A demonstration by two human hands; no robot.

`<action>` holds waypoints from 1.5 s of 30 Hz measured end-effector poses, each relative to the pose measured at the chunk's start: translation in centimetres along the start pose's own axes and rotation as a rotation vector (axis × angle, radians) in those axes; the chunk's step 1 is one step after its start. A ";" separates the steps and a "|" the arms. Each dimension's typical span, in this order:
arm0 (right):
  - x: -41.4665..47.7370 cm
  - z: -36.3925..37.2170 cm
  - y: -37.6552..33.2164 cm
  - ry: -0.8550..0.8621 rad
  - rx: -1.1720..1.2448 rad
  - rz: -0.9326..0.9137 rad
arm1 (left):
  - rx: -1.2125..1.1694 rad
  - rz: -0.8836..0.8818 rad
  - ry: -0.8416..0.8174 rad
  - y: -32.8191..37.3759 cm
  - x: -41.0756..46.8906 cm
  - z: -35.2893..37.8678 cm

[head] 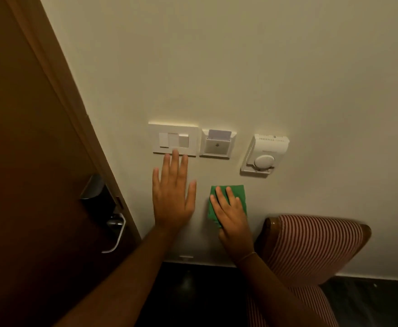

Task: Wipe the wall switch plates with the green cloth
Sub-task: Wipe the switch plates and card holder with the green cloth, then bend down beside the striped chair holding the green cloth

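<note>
On the cream wall a white switch plate (174, 139) with three rockers hangs left of a key-card holder plate (218, 144) with a card in its slot. A white thermostat (265, 153) with a round dial is further right. My left hand (173, 195) lies flat on the wall with fingers spread, its fingertips touching the switch plate's lower edge. My right hand (232, 219) presses the folded green cloth (236, 192) against the wall below the card holder, apart from the plates.
A brown wooden door (28, 161) with a metal lock and handle (113, 223) stands at the left. A red-and-white striped chair (316, 241) with a wooden frame sits against the wall at lower right. Dark floor lies below.
</note>
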State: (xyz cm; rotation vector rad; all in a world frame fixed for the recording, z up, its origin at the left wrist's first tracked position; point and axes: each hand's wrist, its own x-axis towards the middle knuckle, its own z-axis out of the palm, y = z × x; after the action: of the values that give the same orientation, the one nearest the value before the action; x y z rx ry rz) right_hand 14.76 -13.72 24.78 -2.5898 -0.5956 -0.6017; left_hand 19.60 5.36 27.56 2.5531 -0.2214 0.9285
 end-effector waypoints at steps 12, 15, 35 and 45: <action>-14.8 2.7 7.0 -0.245 -0.048 0.138 | 0.031 0.039 -0.517 4.4 -18.7 8.4; -18.0 4.1 8.8 -0.282 -0.025 0.205 | 0.079 0.052 -0.633 4.6 -21.6 10.8; -40.0 18.5 21.6 -0.627 -0.009 0.664 | 0.073 0.046 -1.125 5.5 -39.0 20.5; -42.3 23.2 23.9 -0.586 -0.023 0.741 | 0.040 -0.010 -1.193 5.6 -41.1 23.0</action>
State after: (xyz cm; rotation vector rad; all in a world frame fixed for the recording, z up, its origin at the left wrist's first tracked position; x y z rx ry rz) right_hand -0.84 -35.40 -22.01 -2.7188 0.2402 0.3983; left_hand -0.12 -9.23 -12.99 2.7897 -0.5022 -0.7016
